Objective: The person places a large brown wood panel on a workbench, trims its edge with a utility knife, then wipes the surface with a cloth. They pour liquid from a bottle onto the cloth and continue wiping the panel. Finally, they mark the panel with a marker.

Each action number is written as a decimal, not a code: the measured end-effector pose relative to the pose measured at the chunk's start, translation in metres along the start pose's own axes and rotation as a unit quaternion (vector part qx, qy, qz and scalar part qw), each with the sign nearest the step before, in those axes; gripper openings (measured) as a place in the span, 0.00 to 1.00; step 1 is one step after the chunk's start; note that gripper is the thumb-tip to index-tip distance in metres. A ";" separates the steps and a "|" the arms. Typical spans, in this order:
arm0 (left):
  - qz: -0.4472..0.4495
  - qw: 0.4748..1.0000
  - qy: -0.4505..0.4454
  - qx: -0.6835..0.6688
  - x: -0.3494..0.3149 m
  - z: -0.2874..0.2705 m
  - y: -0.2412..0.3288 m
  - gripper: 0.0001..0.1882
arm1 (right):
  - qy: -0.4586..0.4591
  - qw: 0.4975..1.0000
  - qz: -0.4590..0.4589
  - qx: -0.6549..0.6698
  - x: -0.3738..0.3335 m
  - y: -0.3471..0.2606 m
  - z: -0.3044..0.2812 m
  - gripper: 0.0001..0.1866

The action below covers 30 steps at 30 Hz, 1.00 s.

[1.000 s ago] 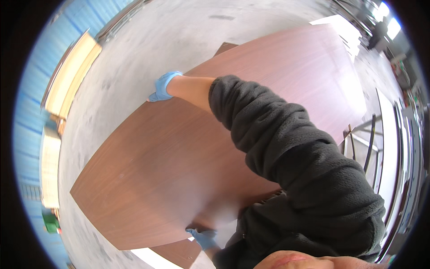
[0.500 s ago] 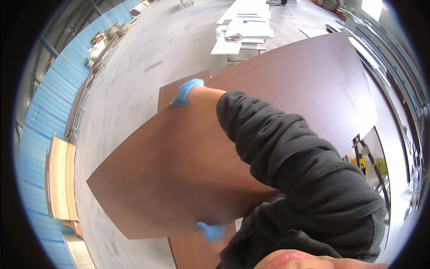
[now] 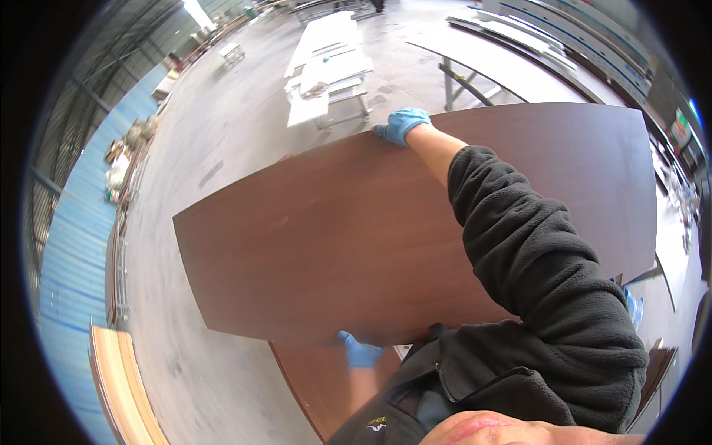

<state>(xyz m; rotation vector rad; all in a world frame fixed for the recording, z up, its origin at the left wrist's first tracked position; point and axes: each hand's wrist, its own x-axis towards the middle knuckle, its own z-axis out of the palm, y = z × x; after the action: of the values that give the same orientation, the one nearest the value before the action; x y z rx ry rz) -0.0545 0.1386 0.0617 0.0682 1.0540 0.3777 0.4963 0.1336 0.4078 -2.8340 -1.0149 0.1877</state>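
Observation:
A large brown wood-grain panel (image 3: 319,230) lies broadside in front of me, spanning most of the view. My right hand (image 3: 404,126), in a blue glove, is closed over its far edge, with the arm reaching across the panel. At the near edge my left hand (image 3: 361,353), also blue-gloved, grips with the thumb at the rim; part of its fingers is hidden by the panel. Below the large panel a second brown board (image 3: 315,378) shows near my left forearm.
White boards (image 3: 326,74) lie stacked on a stand beyond the far edge. A white-topped table (image 3: 482,63) stands at the far right. On the left, pale boards (image 3: 127,378) lean near a blue wall (image 3: 81,222). Grey concrete floor (image 3: 215,141) stretches between.
My view has turned to the right. The large panel has swung round to lie more crosswise, covering the board that showed at its far side. Both hands stay at its edges.

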 end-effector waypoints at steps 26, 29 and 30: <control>-0.177 0.890 -0.190 0.376 0.111 0.388 -0.360 0.52 | 0.060 0.908 0.405 0.088 -0.195 0.757 -0.036 0.48; -0.177 0.890 -0.151 0.392 0.115 0.439 -0.401 0.54 | 0.067 0.896 0.430 0.093 -0.195 0.810 -0.039 0.48; -0.182 0.882 -0.139 0.412 0.122 0.455 -0.415 0.55 | 0.079 0.893 0.435 0.081 -0.193 0.828 -0.038 0.48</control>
<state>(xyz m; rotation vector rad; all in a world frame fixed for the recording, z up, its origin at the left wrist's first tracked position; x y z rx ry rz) 0.5021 -0.1509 0.0894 0.6584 0.8527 -0.4371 0.8691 -0.6271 0.3280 -2.8550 0.3437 0.1058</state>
